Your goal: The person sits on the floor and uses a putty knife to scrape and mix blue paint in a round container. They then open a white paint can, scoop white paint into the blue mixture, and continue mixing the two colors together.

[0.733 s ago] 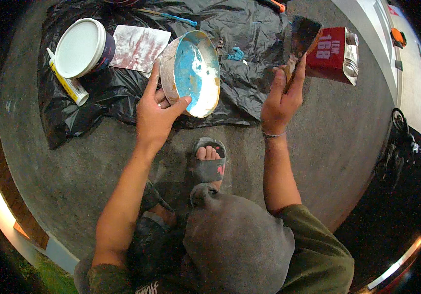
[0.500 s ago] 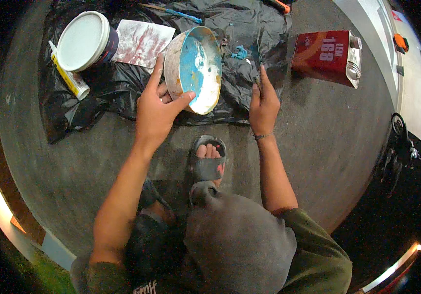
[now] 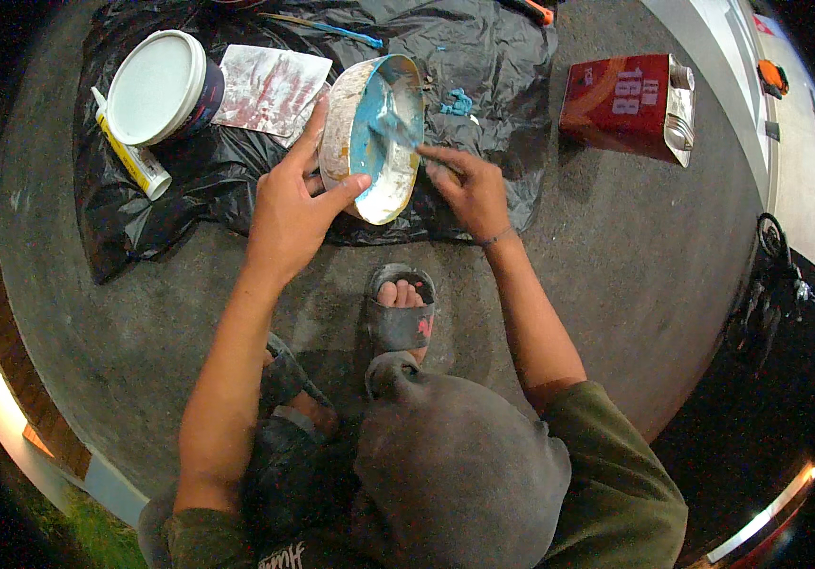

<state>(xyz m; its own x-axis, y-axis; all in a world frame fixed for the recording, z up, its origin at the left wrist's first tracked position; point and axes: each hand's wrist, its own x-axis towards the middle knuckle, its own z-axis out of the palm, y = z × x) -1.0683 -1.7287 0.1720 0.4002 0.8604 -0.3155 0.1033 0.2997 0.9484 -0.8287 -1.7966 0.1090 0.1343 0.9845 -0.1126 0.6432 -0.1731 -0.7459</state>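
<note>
Tilted between my hands is a round, shallow container [image 3: 374,85], its inside smeared with light blue and white. My left hand [image 3: 289,209] grips it by its left side, thumb on the near rim. In my right hand [image 3: 469,190] is a scraper [image 3: 398,133], its blade inside the container against the blue patch, blurred by motion. Behind my left fingers lies a stained white sheet [image 3: 265,85]; right of the container lie small blue scraps [image 3: 457,102] on a black plastic sheet [image 3: 483,57].
At left stand a lidded white tub [image 3: 151,85] and a yellow-white tube [image 3: 128,152]. A red tin [image 3: 616,104] is at right. A thin blue-tipped stick [image 3: 350,36] and an orange-handled tool [image 3: 535,11] lie beyond. My sandalled foot [image 3: 402,313] is below; a bicycle [image 3: 772,247] is far right.
My right hand has swung from beside the red tin leftward, bringing the scraper down into the container. My left hand keeps its grip, with the container slightly shifted and more tilted.
</note>
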